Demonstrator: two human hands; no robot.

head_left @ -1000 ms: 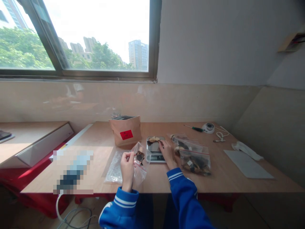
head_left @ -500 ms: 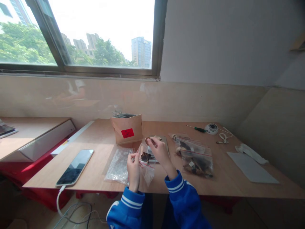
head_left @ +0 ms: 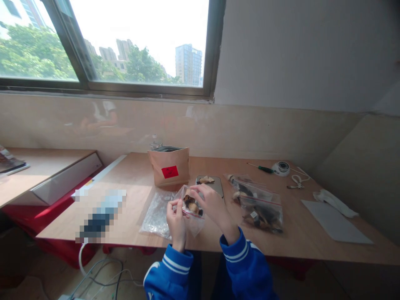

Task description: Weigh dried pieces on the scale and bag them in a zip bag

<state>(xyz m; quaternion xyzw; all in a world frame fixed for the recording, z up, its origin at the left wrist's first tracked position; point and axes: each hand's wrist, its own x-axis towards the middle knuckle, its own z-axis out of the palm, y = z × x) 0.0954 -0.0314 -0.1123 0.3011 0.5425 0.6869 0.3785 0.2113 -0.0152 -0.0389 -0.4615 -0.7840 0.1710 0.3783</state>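
My left hand (head_left: 176, 221) pinches the edge of a clear zip bag (head_left: 196, 228) between thumb and fingers. Dark brown and tan dried pieces, which look like dried mushroom (head_left: 191, 205), show inside the bag. Over the bag's mouth is my right hand (head_left: 214, 206), its thumb and fingers apart, with nothing visible between them; the fingertips are close to the bag's upper edge. Behind the right hand lies a flat, silver-topped square plate (head_left: 218, 189) bearing a few pale dried pieces (head_left: 206, 179). A larger crinkled clear bag (head_left: 158, 214) lies flat beside my left hand.
A brown paper pouch (head_left: 170, 156) with a red label stands open behind the bags. Filled zip bags (head_left: 262, 214) lie to the right. Farther off are a green screwdriver (head_left: 265, 169), a white dome camera (head_left: 282, 168) and a grey sheet (head_left: 336, 221). A blurred-out phone (head_left: 101, 216) lies left.
My right hand has lowered to the bag's mouth, and the brown piece it pinched no longer shows in its fingers. More tan pieces show in the bag. The view has shifted slightly.
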